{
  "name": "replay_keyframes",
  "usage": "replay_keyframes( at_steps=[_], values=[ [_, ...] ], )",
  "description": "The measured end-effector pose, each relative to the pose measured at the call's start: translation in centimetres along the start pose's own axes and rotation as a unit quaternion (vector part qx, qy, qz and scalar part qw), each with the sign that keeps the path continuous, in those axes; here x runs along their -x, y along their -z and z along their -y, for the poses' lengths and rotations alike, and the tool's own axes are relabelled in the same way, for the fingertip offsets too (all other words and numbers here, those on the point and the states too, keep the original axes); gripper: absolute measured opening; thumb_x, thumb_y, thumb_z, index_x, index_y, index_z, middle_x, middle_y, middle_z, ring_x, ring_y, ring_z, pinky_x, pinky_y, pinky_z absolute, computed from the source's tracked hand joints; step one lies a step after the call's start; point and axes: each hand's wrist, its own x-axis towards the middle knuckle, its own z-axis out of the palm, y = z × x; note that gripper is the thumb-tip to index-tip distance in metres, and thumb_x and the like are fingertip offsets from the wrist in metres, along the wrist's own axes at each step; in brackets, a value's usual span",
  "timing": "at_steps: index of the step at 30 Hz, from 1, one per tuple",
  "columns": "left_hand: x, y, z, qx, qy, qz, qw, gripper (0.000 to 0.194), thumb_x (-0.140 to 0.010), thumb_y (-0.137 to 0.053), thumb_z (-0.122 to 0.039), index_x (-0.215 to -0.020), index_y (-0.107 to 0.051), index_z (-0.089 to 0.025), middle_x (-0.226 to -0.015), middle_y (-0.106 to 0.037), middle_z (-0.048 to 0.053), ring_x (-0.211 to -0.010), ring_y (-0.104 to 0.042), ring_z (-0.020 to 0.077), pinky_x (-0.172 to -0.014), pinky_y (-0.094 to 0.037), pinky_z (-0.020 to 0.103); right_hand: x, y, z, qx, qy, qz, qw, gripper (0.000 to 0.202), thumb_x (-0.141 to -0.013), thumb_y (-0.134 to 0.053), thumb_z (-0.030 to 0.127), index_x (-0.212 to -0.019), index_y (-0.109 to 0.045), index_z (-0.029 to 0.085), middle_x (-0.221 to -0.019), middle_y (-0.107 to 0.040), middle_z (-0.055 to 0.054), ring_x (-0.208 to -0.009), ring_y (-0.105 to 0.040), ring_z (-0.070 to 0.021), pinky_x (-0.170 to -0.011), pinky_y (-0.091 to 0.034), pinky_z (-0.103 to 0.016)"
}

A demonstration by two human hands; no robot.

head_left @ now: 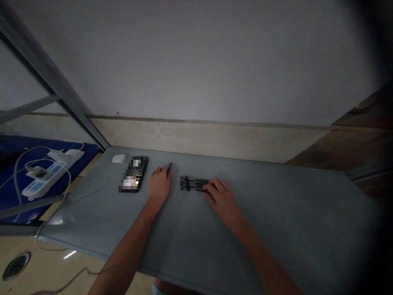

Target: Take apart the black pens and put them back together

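My left hand point(159, 182) is closed around a slim dark pen point(170, 167), whose end sticks up past the fingers; the rest of it is hidden in the hand. To the right, several dark pens point(192, 183) lie side by side in a flat row on the grey tabletop point(184, 229). My right hand point(219, 194) has its fingers curled over the right end of this row, thumb at the near side, covering that end. A gap of bare tabletop separates my left hand from the row.
Left of my left hand lie a phone point(141, 174) with its screen lit and a small white case point(118, 158). A white power strip point(52, 174) with plugs and cables sits on a blue surface point(12, 143) beyond a metal frame point(82, 123). A wall point(215, 137) borders the table's far edge.
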Motion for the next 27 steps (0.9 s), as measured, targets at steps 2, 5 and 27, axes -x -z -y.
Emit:
replay_keyframes(
  at_steps=[2, 5, 27],
  values=[
    [0.1, 0.1, 0.0, 0.007, -0.001, -0.003, 1.0, 0.032, -0.097, -0.043, -0.041, -0.114, -0.063, -0.023, -0.101, -0.065, 0.008, -0.092, -0.063, 0.0221, -0.074, -0.047, 0.029, 0.0, -0.1, 0.0, -0.001, 0.0, 0.0, 1.0, 0.014, -0.087, -0.062, 0.014, -0.098, -0.062, 0.021, -0.102, -0.057, -0.008, -0.098, -0.053, -0.0248, -0.091, -0.048, -0.041],
    [0.2, 0.2, 0.0, 0.016, -0.006, -0.022, 1.0, 0.033, -0.097, -0.043, -0.041, -0.115, -0.063, -0.023, -0.101, -0.065, 0.009, -0.094, -0.062, 0.0226, -0.075, -0.046, 0.03, 0.0, -0.2, -0.2, -0.002, -0.002, -0.002, 1.0, 0.016, -0.085, -0.064, 0.014, -0.099, -0.062, 0.02, -0.102, -0.058, -0.008, -0.099, -0.053, -0.0247, -0.092, -0.048, -0.042],
    [4.6, 0.2, -4.6, 0.092, -0.406, 0.021, 0.909, 0.025, -0.096, -0.048, -0.035, -0.11, -0.06, -0.018, -0.105, -0.062, 0.007, -0.104, -0.053, 0.0225, -0.09, -0.046, 0.038, -0.2, 0.4, -0.5, -0.057, 0.048, 0.047, 0.996, 0.013, -0.084, -0.059, 0.009, -0.088, -0.062, 0.021, -0.095, -0.061, -0.007, -0.094, -0.057, -0.0242, -0.083, -0.05, -0.039]
  ],
)
